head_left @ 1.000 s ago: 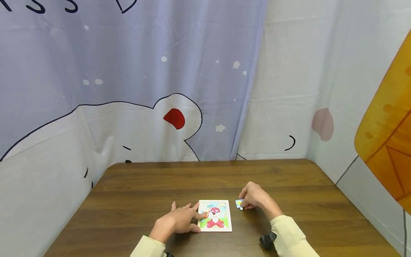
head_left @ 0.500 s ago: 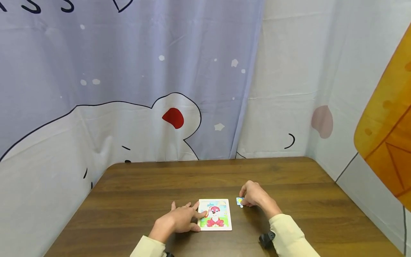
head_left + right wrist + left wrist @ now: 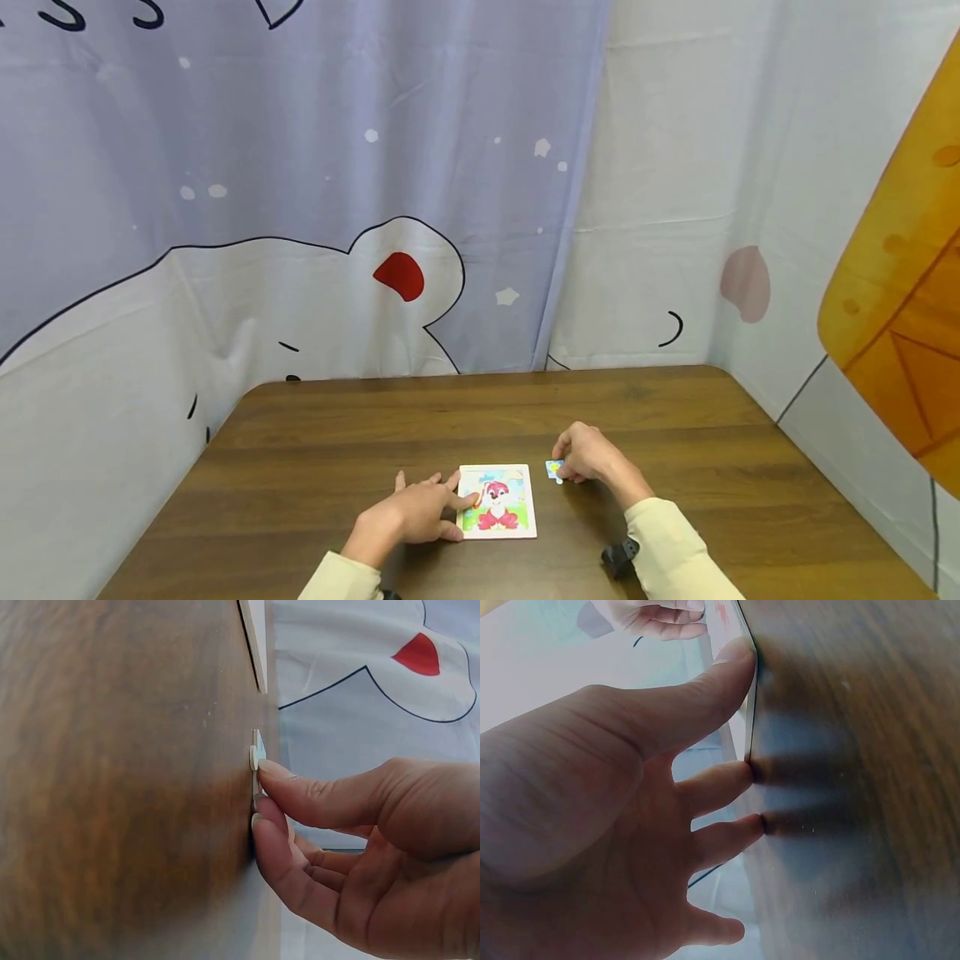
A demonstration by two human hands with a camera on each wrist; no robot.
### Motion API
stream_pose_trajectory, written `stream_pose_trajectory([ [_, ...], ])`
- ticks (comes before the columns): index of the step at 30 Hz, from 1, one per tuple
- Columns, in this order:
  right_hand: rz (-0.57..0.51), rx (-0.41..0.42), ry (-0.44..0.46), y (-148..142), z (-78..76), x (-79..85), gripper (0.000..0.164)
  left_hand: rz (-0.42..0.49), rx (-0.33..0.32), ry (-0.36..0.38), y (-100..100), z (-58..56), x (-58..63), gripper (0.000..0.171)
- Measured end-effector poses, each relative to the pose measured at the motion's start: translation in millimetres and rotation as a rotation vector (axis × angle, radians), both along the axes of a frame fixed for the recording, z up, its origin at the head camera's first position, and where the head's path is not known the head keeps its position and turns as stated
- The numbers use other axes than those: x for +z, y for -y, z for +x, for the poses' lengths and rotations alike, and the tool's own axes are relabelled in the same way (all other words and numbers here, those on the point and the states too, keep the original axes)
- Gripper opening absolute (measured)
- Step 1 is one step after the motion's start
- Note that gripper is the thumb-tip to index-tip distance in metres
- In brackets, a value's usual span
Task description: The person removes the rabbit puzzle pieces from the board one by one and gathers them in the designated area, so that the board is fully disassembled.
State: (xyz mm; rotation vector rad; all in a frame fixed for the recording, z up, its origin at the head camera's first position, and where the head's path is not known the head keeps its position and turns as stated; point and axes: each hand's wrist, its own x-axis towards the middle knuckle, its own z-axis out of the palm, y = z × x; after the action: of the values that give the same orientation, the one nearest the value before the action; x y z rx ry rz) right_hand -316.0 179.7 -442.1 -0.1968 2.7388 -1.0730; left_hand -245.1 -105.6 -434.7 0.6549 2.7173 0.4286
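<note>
Left hand is lying with its fingers spread and nearly straight across the left side of the framed picture, gripping nothing; its thumb is touching the near left corner and one finger is resting on the printed face, probably serving to steady the frame on the bench. Just beyond the frame's right edge, and apart from it, the right hand is pinching a small puzzle piece between thumb and bent fingers, presumably gripping one side because so thin a tile is offering little else to hold. The piece is lying almost parallel to the bench, close against it; its printed face is turning upward and its rounded tab is pointing toward the person, while the fingers are hiding its long axis. The framed picture is facing up, its red animal sitting head outward, the nearly square outline showing no clear long axis.
</note>
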Motion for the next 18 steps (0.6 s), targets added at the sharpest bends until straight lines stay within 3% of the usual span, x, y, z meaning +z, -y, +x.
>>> stream_pose_trajectory([
  [18, 0.012, -0.003, 0.031, 0.3, -0.8, 1.7, 0.018, 0.007, 0.001, -0.003, 1.1, 1.1, -0.3, 0.059],
])
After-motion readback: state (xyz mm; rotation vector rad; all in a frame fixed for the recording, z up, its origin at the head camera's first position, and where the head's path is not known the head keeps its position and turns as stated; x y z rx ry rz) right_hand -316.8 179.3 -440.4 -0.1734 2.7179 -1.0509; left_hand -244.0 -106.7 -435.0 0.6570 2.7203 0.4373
